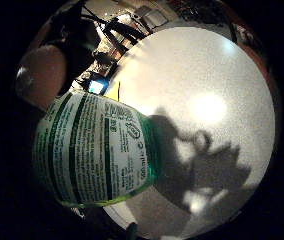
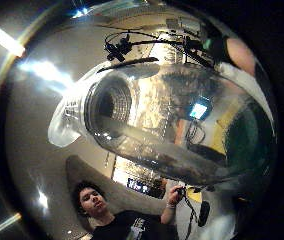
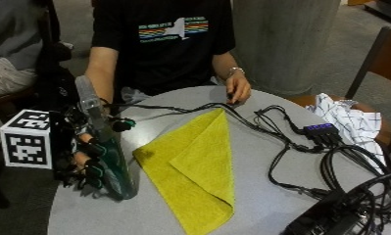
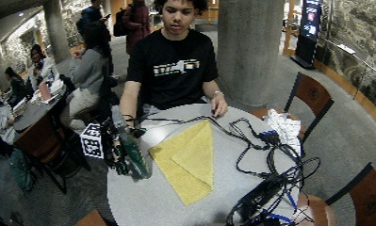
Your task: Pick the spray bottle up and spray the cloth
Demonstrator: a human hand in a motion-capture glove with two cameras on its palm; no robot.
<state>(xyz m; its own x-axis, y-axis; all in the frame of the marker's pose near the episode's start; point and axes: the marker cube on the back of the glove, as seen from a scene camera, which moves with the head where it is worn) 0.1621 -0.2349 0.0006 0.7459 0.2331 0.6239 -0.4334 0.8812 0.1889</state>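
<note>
- Nearest to us: clear plastic spray bottle with green liquid (image 3: 110, 161), tilted, base at or just above the grey round tabletop (image 3: 260, 200) near its edge; we can't tell which.
- Black-gloved right hand (image 3: 84, 156) is the grip: fingers curled round the bottle's body, low on it, so the trigger looks unreached.
- Folded yellow cloth (image 3: 195, 171) lies flat just beside the bottle, an easy target.
- Bare hand (image 3: 237, 88) rests on the far edge, clear of the black cables (image 3: 280, 147).
</note>
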